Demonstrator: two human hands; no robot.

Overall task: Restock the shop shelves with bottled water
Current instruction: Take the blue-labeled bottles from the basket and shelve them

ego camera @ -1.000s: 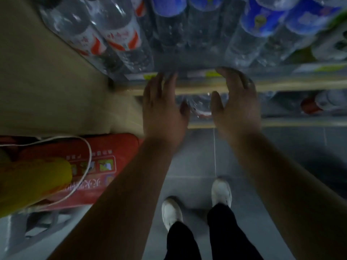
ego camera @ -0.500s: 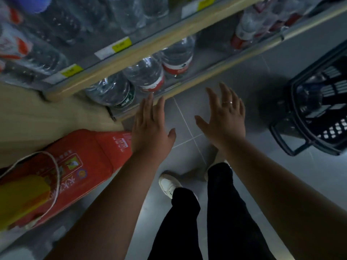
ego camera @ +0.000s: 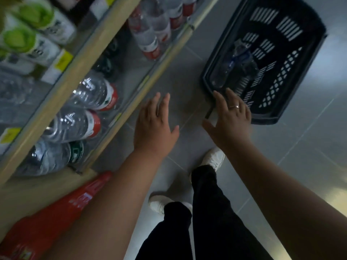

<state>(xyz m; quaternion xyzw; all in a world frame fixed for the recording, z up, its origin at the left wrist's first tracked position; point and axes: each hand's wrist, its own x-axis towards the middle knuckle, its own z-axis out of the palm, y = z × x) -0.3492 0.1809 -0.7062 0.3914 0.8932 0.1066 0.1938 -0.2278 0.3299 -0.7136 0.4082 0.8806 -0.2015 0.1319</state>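
The left hand [ego camera: 154,126] and right hand [ego camera: 231,121] are spread flat, nothing gripped. The right is stretched over the near corner of the basket [ego camera: 266,119], likely so the water bottle [ego camera: 233,63] lying by its edge can be taken.

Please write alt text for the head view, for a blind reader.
The open right hand is over the rim of a black basket on the floor, with a bottle inside. The left hand is open too. Shelves of water bottles at left.
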